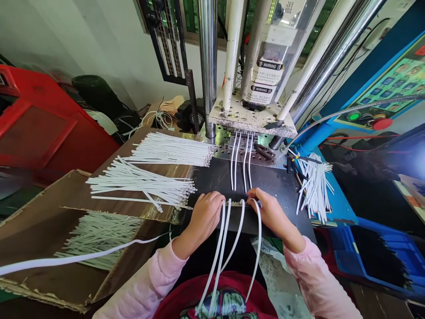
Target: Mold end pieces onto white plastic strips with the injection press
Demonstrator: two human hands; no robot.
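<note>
Several white cables (pixel 220 248) hang over a narrow metal strip (pixel 236 204) at the near edge of the dark work plate (pixel 212 177) and drape down toward my lap. My left hand (pixel 206 215) is closed at the left end of this strip, its fingertips against the leftmost cable. At the opposite end, my right hand (pixel 270 212) pinches beside the rightmost cable; the exact grip is partly hidden. Farther back, more white cables (pixel 245 161) lie across the plate, their far ends under the head of the press (pixel 254 113).
Two bundles of white cables (pixel 142 181) lie on a cardboard sheet at left, above a cardboard box (pixel 43 235) with more cables. Right of the plate are a cable bundle (pixel 314 188), a control panel (pixel 385 88) and a blue crate (pixel 345 252). Steel columns (pixel 208 66) flank the press.
</note>
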